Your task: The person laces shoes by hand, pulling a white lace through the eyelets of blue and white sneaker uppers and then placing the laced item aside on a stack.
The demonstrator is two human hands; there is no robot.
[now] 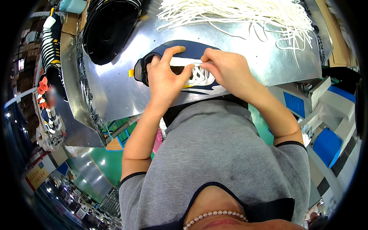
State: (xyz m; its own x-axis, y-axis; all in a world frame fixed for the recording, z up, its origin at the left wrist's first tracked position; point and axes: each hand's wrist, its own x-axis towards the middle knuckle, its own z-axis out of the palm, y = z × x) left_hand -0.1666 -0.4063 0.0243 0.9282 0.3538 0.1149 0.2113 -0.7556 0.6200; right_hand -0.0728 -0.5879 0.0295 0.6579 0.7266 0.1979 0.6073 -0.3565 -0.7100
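On the metal tabletop in front of me lies a navy shoe upper point(171, 50) with white and yellow parts, its collar toward the left. White shoelace point(198, 77) crosses part of its opening near the toe end. My left hand point(164, 78) grips the upper, with the index finger stretched over the far side and the thumb at the opening's edge beside the lacing. From the right, my right hand point(229, 69) pinches at the lace row with thumb and index finger. Its fingertips cover the exact piece of lace between them.
A large pile of loose white laces point(237, 15) spreads over the back of the metal table point(115, 92). Dark nested shoe uppers point(109, 34) stand at the back left. Farther left, a row of striped shoe uppers point(51, 50) lines a lower surface. Grey and blue equipment point(327, 115) is at my right.
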